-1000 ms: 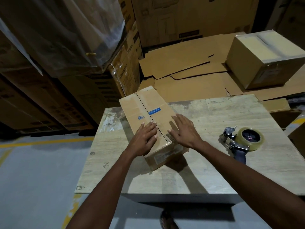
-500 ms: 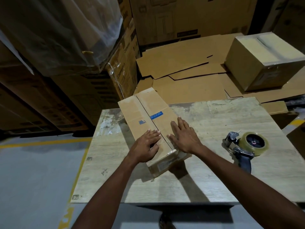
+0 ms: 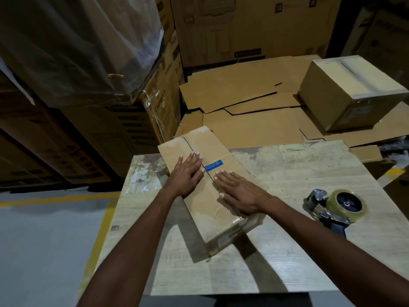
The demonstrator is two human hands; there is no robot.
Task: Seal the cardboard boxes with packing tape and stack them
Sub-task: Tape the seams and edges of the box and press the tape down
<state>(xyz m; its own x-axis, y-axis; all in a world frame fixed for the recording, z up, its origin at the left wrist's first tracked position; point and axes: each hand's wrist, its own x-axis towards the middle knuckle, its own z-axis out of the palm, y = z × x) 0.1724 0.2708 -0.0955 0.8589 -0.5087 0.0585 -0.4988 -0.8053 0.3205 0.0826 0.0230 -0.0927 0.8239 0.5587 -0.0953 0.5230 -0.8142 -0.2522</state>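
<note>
Dim warehouse light, pooled on the tabletop (image 3: 298, 173)

Light falls from overhead, seemingly from the far right: the box (image 3: 205, 202) throws a hard, dark shadow to its near-left, and the arms (image 3: 137, 251) lay broad shadows across the near wood. The stacked cartons (image 3: 66, 140) at left sink into near-black, and the floor (image 3: 44, 240) reads flat grey. The tape roll (image 3: 350, 206) carries a soft sheen. Wide-angle bending bows lines toward the edges. Detail is soft, and the print on the blue label (image 3: 213, 165) is unreadable.
</note>
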